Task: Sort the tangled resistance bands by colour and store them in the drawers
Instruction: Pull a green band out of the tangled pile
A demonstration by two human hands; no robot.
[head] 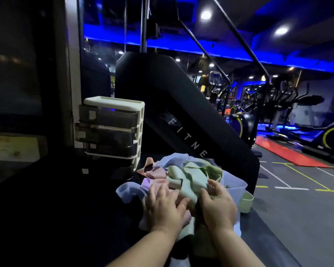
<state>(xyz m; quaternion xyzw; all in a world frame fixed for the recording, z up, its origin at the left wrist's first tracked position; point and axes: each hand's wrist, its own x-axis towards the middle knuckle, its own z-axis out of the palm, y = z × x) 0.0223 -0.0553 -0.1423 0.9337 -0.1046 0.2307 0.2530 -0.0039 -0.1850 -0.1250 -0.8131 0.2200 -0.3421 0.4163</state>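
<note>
My bare left hand (165,206) and bare right hand (217,205) are broad-backed, with short, rounded fingers; the nails are too blurred to make out. My bare left forearm (143,249) leaves the view at 7 o'clock and my bare right forearm (237,249) at 5 o'clock, both uncovered to the edge.

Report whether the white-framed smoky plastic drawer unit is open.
Nearly shut: its second drawer juts out slightly; the rest sit flush.
</note>
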